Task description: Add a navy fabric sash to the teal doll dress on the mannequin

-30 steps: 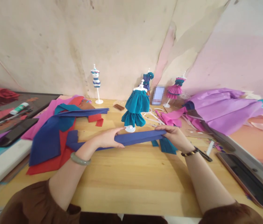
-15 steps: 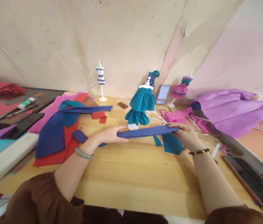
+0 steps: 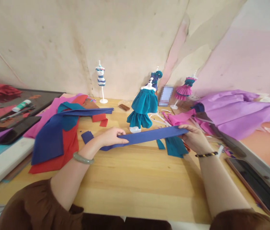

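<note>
A long blue fabric strip (image 3: 152,134) is stretched between my two hands above the wooden table (image 3: 135,179). My left hand (image 3: 113,137), with a pale bangle at the wrist, pinches it toward its left part, and a tail hangs past the fingers. Near the other end, my right hand (image 3: 193,137) grips the strip between thumb and fingers. Just behind the strip stands a small mannequin (image 3: 145,102) in a tiered teal dress. Teal fabric pieces (image 3: 176,147) lie under the strip by my right hand. Left of my left hand is a small blue scrap (image 3: 87,136).
Blue, red and pink fabric (image 3: 48,140) is heaped on the left beside a long white device (image 3: 7,166). A striped mannequin (image 3: 100,80) and a pink-dressed one (image 3: 185,89) stand at the back. Purple cloth (image 3: 235,111) and a phone (image 3: 257,185) lie at right.
More of the blue strip now shows between my hands, and its right end has risen slightly. My right hand has shifted a little right. The whole view has shifted slightly.
</note>
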{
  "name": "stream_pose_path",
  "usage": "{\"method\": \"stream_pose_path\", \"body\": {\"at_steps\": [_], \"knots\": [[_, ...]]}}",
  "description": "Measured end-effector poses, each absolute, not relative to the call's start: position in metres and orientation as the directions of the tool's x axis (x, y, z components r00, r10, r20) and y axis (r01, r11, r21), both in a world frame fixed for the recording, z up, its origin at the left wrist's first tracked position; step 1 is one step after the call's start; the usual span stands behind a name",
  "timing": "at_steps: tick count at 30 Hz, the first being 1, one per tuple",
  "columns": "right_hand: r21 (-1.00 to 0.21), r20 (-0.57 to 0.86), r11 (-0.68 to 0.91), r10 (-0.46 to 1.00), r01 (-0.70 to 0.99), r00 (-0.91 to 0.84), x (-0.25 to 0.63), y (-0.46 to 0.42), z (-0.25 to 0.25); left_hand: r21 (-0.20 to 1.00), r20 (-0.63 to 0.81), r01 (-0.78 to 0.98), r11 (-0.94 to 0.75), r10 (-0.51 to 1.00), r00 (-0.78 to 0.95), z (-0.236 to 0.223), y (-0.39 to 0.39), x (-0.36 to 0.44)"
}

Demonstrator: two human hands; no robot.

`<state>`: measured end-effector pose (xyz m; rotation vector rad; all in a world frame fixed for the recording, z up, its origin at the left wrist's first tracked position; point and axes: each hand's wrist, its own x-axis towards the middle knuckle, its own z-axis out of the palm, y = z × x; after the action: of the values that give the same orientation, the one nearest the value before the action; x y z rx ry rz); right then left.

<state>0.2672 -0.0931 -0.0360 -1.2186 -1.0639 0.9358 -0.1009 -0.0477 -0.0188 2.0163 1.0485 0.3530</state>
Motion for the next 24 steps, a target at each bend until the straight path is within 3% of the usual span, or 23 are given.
{"method": "stream_pose_path", "body": {"at_steps": [14,18,24], "knots": [[-0.987,0.081,0.112,0.966,-0.113,0.246,0.2695,-0.0915,-0.0355,0.717,-0.231,0.619,-0.320,0.728,0.645,-0.0204,-0.0439,-0.1052],[-0.977,0.081,0.119,0.974,-0.176,0.211,0.2700,-0.0915,-0.0312,0.749,-0.249,0.587,-0.307,0.691,0.679,-0.0194,-0.0453,-0.1046],[-0.992,0.086,0.107,0.959,-0.062,0.272,0.2679,-0.0921,-0.0320,0.776,-0.291,0.573,-0.264,0.657,0.696,-0.0214,-0.0442,-0.1047]]}}
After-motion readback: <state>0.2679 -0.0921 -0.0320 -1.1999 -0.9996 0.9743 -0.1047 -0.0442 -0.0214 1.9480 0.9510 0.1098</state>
